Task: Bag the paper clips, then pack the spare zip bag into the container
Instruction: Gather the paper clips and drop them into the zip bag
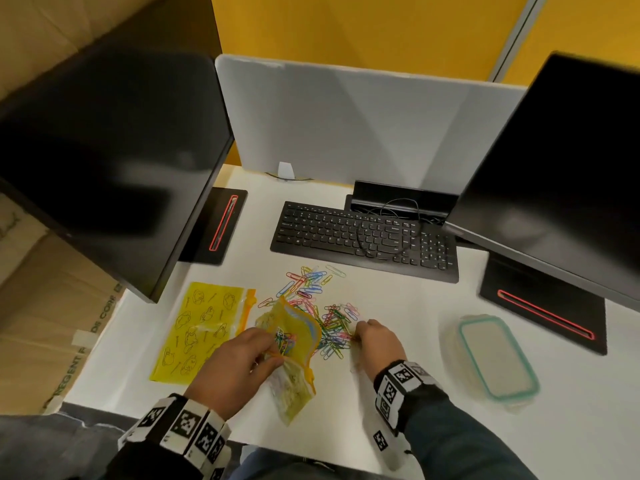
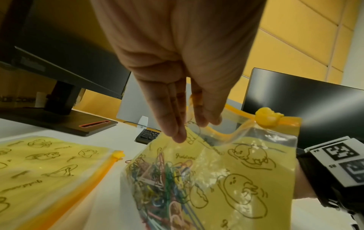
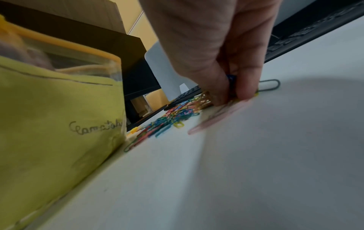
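My left hand (image 1: 239, 362) pinches the rim of a yellow zip bag (image 1: 294, 337) between thumb and fingers (image 2: 177, 132), holding its mouth wide. Coloured paper clips (image 2: 163, 175) lie inside this bag (image 2: 226, 179). A loose pile of paper clips (image 1: 311, 306) covers the white desk beyond it. My right hand (image 1: 374, 337) is down at the pile's right edge, its fingers (image 3: 244, 87) pinching a few clips (image 3: 231, 78) off the desk. The spare yellow zip bag (image 1: 197, 327) lies flat to the left. A clear container (image 1: 498, 358) with a teal-rimmed lid sits at the right.
A black keyboard (image 1: 363, 237) with a loose cable lies behind the pile. Two dark monitors (image 1: 104, 161) (image 1: 561, 174) overhang the desk on black stands (image 1: 543, 306). A grey divider panel (image 1: 363, 123) closes the back. Cardboard boxes (image 1: 41, 306) stand left of the desk.
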{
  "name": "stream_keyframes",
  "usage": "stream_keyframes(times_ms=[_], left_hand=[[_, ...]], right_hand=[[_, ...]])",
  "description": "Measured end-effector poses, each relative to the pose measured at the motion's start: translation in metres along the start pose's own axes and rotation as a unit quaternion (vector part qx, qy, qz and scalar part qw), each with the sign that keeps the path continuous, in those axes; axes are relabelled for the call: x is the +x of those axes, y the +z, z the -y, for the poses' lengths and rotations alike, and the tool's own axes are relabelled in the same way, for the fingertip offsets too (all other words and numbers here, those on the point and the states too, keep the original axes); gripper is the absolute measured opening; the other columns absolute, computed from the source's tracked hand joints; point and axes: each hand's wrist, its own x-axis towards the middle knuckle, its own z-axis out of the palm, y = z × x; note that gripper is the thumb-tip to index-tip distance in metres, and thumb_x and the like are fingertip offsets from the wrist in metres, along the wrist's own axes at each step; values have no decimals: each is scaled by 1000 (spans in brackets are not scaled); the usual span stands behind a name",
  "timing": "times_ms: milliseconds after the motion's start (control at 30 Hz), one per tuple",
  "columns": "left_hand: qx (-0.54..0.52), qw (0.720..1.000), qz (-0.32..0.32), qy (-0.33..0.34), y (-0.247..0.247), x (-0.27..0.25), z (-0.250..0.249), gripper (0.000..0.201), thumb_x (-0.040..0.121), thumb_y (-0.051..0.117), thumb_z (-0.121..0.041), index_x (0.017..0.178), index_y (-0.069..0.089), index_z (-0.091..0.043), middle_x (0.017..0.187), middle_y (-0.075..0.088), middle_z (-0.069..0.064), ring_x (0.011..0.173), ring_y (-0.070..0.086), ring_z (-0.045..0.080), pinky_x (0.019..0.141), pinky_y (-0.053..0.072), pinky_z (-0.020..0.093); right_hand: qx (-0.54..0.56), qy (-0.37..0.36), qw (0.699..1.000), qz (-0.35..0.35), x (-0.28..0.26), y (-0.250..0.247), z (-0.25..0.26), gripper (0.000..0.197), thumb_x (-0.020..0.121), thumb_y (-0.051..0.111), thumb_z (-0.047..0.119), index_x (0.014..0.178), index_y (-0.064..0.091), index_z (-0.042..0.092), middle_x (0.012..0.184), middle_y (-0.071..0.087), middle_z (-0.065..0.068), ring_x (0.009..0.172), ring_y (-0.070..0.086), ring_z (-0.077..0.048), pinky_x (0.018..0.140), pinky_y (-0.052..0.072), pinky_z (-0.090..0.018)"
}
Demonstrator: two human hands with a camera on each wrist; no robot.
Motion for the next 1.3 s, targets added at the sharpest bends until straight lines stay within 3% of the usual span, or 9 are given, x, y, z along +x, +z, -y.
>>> stream_keyframes(times_ms=[133,267,367,467,667,767,933,1200,1300], left_hand=[[-19,1000,-3,1,6,-2,-1,37,77,41,-59,90,59,-30,97,52,-18,79,55,2,73,49,22],[-8,1000,-13,5,12,-4,1,39,78,34,-60,91,55,-29,108,50,-15,82,54,3,75,50,29],[-7,1000,-20,3,13,-3,3,36,78,35,-59,89,53,-30,112,52,-14,84,53,3,75,50,30],[-1,1000,-16,4,12,-2,2,36,77,36,-59,89,53,-29,100,51,-17,77,53,6,71,49,30],[-16,999,-29,4,12,-1,2,27,79,45,-53,85,52,-27,93,54,-14,74,52,9,70,48,31],[-29,999,-36,2,11,-4,3,32,76,41,-57,83,52,-28,96,60,-10,73,54,10,71,50,33],[-46,998,-46,-5,7,-9,5,30,75,44,-58,81,52,-30,93,61,-7,73,57,10,71,53,38],[-43,998,-44,-5,8,-14,5,29,75,44,-56,80,49,-28,81,55,-13,75,56,12,69,53,37],[-46,998,-43,-3,7,-16,4,28,76,45,-55,80,49,-28,80,55,-12,74,55,12,68,53,37]], right_hand=[[26,25,999,-16,0,-2,-10,23,88,45,5,104,62,7,104,64,-13,96,60,-29,78,45,-28],[170,60,977,-115,-7,-19,-12,12,85,59,6,89,70,7,86,71,-12,78,64,-24,69,43,-23],[405,41,904,-133,-17,-43,15,14,79,65,-1,79,70,12,72,63,-9,51,59,-6,56,52,-21],[538,-14,840,-69,-22,-56,51,20,77,65,-7,75,67,12,71,57,-9,52,58,-12,52,55,-20],[398,-94,912,-9,-21,-42,65,34,75,67,-4,99,68,20,87,64,5,77,61,-12,66,49,-9],[363,-17,928,-76,-21,-39,29,40,78,65,-2,110,63,22,98,65,-1,76,59,-11,61,49,-10],[127,136,982,26,-32,-9,-21,70,69,79,18,128,42,12,127,47,-12,110,54,-28,94,45,-33],[126,45,991,31,10,3,14,95,65,78,8,142,25,23,134,33,-13,114,52,-33,99,47,-38],[80,-12,996,44,27,-3,16,72,71,71,5,135,42,22,129,40,-14,111,53,-35,99,46,-37]])
